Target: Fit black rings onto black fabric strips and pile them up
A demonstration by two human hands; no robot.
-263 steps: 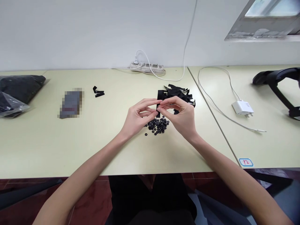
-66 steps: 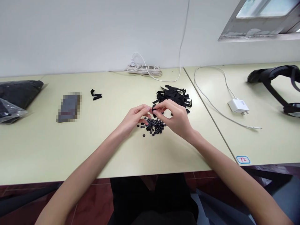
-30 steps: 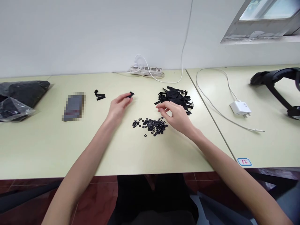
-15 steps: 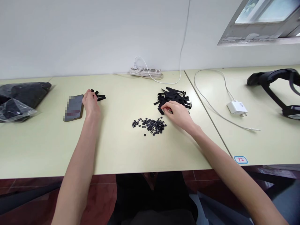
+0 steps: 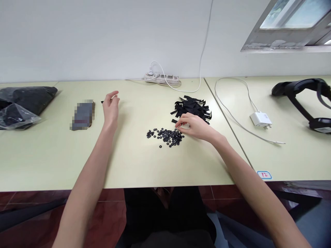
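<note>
My left hand (image 5: 111,108) hovers over the table with fingers apart and nothing seen in them. Behind its wrist side a bit of black strip (image 5: 102,102) shows; my hand hides the other strips there. My right hand (image 5: 192,125) is curled, thumb and index tips drawn close together at the upper right edge of a loose heap of small black ring-shaped pieces (image 5: 169,136). Whether a ring sits between those fingertips is too small to see. Just behind this hand lies a pile of short black fabric strips (image 5: 192,105), partly covered by it.
A phone (image 5: 82,115), partly blurred out, lies at the left beside a clear bag with black contents (image 5: 31,100). A power strip (image 5: 162,79) sits against the wall. To the right are a white charger (image 5: 261,119) with its cable and a black headset (image 5: 305,100).
My left hand has left the small group of strips by the phone, moving right and opening. My right hand has shifted slightly from the strip pile toward the rings.
</note>
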